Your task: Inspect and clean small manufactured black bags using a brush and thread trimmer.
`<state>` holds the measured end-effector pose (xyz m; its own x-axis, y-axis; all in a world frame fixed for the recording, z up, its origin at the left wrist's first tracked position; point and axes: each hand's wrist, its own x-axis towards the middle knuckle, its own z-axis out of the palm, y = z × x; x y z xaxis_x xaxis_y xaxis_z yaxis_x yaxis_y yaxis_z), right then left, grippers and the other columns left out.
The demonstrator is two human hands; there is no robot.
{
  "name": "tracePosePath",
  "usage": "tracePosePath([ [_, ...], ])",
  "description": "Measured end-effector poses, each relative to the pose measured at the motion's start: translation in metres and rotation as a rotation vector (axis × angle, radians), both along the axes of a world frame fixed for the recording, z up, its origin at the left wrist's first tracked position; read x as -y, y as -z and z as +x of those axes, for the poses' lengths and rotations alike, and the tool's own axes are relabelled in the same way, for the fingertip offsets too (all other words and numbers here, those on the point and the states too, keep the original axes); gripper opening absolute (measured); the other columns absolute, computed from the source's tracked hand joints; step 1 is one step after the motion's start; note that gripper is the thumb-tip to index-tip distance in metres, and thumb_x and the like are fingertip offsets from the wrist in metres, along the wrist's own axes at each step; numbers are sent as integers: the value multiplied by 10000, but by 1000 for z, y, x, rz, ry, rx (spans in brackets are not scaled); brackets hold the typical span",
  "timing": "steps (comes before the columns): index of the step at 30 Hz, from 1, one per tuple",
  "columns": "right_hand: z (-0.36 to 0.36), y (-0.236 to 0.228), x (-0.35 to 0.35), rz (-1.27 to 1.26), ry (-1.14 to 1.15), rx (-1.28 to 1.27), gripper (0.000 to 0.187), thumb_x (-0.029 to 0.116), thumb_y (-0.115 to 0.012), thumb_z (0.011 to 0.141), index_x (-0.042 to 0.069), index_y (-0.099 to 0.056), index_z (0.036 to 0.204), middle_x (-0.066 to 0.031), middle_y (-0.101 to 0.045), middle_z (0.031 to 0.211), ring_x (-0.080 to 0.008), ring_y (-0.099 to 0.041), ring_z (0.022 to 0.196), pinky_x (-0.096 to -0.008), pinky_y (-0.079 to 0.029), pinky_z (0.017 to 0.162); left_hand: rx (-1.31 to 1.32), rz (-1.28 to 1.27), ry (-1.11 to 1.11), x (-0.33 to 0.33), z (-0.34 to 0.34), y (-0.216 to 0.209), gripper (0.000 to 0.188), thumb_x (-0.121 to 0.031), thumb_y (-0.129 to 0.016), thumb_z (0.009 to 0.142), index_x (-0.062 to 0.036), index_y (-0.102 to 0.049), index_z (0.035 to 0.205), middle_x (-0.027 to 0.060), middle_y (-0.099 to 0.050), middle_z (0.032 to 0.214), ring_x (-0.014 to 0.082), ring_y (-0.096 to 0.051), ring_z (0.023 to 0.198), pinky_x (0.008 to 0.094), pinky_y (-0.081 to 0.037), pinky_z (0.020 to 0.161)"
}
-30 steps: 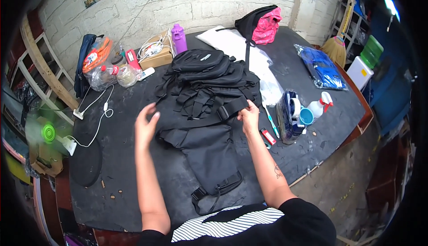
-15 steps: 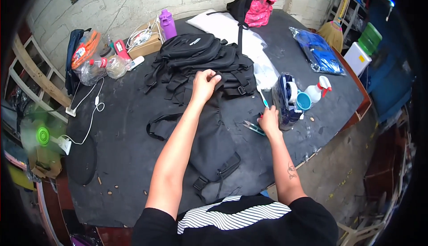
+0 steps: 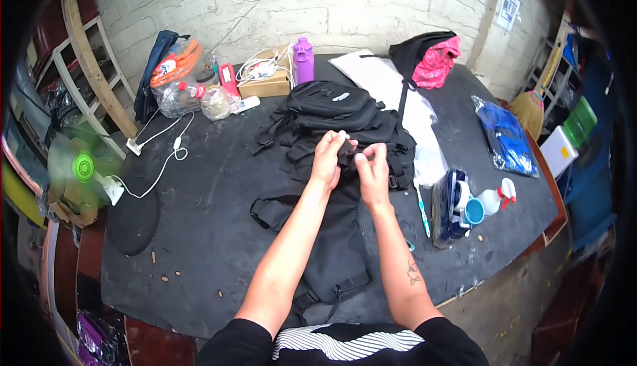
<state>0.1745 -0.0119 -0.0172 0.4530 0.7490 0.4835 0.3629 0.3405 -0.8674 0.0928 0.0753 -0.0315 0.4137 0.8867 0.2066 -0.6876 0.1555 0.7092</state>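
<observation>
A black backpack point(image 3: 335, 105) lies on the dark table with its straps spread toward me. Over its near side my left hand point(image 3: 326, 161) is closed, thumb and fingers pinching a small black strap-like piece point(image 3: 346, 156). Just to the right, my right hand point(image 3: 373, 172) is closed in a pinch close to the same piece; whatever sits between its fingertips is too small to make out. A toothbrush point(image 3: 423, 208) with a teal and white handle lies right of my right forearm. Beside that forearm shows a teal bit of the snips point(image 3: 410, 245), mostly hidden.
To the right stand a clear-and-navy case point(image 3: 450, 210), a blue cup point(image 3: 474, 211) and a spray bottle point(image 3: 492, 200). Behind are a purple bottle point(image 3: 303, 61), a cardboard box point(image 3: 265, 86) with white cables and a pink-black bag point(image 3: 434, 61). A green fan point(image 3: 83, 167) runs at left.
My right hand has left the area by the snips and toothbrush and come over to my left hand at the backpack. The view has tilted up, showing more wall.
</observation>
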Motion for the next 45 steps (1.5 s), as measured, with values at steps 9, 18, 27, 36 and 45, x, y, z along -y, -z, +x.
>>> tracePosePath([
  [9,-31,13,-28,9,168,297,265,98,-623,733,25,-410,874,-134,-451,887,-342,-551,715,-427,-458,612,189,-114,70,-7,-12,7,122,-170,-507,915,-97,-467,827,110,-612,898,207,-617,837,334,-534,741],
  [18,-29,21,-28,54,177,278,277,89,-627,731,25,-402,879,-137,-446,890,-336,-548,705,-412,-461,607,212,-184,62,-4,-8,9,117,-176,-516,906,-104,-487,820,70,-602,832,179,-596,786,309,-512,706],
  [27,-31,24,-26,119,169,229,282,93,-643,726,15,-415,872,-135,-448,889,-322,-544,712,-395,-465,619,197,-228,37,0,-9,6,142,-216,-533,910,-82,-524,865,60,-579,789,168,-580,741,305,-507,696],
  [36,-38,21,-23,65,214,212,272,74,-639,717,5,-419,862,-143,-451,883,-324,-541,708,-397,-463,617,133,-172,24,-1,-9,8,189,-254,-546,913,-78,-521,851,55,-584,773,160,-589,709,297,-517,654],
  [45,-40,19,-22,97,228,208,258,58,-627,718,-4,-424,864,-151,-461,894,-329,-548,732,-396,-469,644,150,-147,57,-3,-8,9,175,-240,-540,915,-88,-511,835,48,-588,777,154,-591,697,290,-512,647],
])
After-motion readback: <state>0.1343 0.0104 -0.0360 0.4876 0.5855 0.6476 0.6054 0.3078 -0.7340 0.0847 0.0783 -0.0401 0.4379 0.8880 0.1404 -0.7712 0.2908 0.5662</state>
